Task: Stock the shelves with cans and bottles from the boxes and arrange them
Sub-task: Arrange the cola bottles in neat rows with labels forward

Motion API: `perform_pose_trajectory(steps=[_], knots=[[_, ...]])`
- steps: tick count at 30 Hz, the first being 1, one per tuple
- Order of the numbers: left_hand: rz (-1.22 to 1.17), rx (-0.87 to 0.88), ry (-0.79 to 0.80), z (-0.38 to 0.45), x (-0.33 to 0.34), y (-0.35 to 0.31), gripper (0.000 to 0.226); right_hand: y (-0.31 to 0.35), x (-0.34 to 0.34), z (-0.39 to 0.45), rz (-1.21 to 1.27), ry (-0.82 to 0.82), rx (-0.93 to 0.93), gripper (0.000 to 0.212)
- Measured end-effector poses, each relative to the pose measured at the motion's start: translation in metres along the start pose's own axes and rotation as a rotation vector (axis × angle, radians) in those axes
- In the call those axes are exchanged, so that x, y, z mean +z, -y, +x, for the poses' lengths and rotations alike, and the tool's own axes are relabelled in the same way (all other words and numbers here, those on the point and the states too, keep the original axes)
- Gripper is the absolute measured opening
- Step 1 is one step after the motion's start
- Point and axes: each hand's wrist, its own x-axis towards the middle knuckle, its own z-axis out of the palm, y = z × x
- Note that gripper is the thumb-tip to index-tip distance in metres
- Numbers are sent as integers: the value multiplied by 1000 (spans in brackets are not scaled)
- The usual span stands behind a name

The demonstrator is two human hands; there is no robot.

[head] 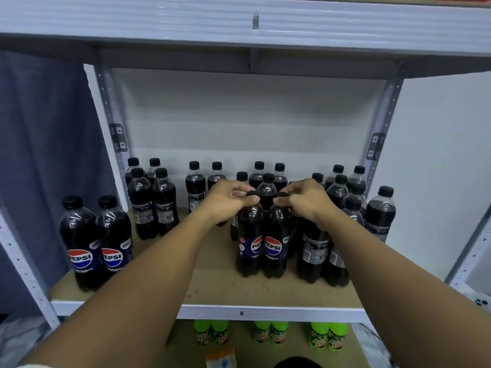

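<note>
Black caps pinched | left hand (225, 200) grips left Pepsi bottle (249, 240) | right hand (305, 199) grips right Pepsi bottle (276, 243)

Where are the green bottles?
The green bottles stand in pairs on the lower shelf, at the bottom of the head view, under the wooden shelf that holds the Pepsi bottles.

Two bare forearms — no sleeves, rings or watch — left grip (225, 201), right grip (305, 199).

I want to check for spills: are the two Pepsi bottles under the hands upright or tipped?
Upright. Both Pepsi bottles stand on the shelf, caps up, labels level.
</note>
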Motion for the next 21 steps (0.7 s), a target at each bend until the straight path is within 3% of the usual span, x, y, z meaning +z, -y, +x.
perform_pose_trajectory(steps=[3,7,14,17,21], knots=[[-19,13,12,1,-1,3,40,2,0,1,-29,-1,-10,38],[-45,20,-153,1,10,3,35,1,3,-2,-104,-58,-32,42],[-30,28,29,-1,-1,2,25,-5,-3,-2,29,61,-46,30],[-81,34,13,-2,4,8,25,-5,-2,-7,-27,62,-67,38],[-60,51,-7,-3,9,16,19,-6,0,-13,-32,81,-59,29]])
